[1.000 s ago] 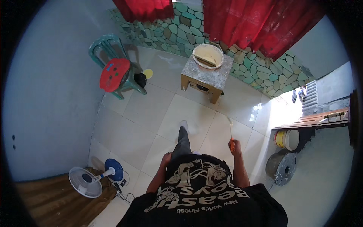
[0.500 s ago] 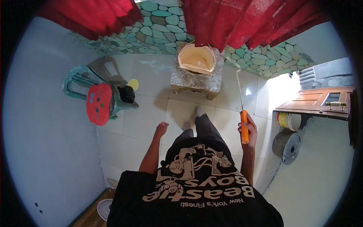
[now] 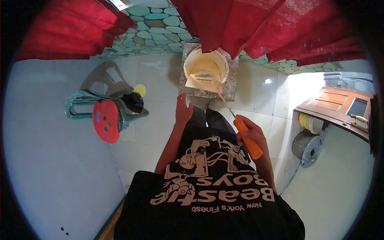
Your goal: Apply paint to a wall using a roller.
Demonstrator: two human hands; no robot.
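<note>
My right hand (image 3: 257, 135) is closed around the orange handle of a paint roller (image 3: 249, 143). Its thin metal rod slants away to the roller head, which is at the near side of a cream-coloured paint bucket (image 3: 195, 63), by a pale flat piece (image 3: 196, 82) at the bucket's mouth. The bucket stands on a paint-spattered low wooden stool (image 3: 231, 89). My left hand (image 3: 184, 112) hangs just short of the stool's near edge, holding nothing, its fingers stretched out and apart from the bucket.
At left stand a green plastic chair (image 3: 76, 106) with a red cushion (image 3: 106, 124), a black bag (image 3: 134, 103) and a round yellow lid (image 3: 140, 90). Red curtains (image 3: 252, 28) hang over the far side. At right are a wooden door (image 3: 334, 105), a white-and-yellow tub (image 3: 314, 123) and a grey cylinder (image 3: 310, 150).
My right hand has brought the roller leftward, from beside the stool to the bucket's mouth. My left hand has moved forward toward the stool, and its fingers have straightened. The bucket now appears closer.
</note>
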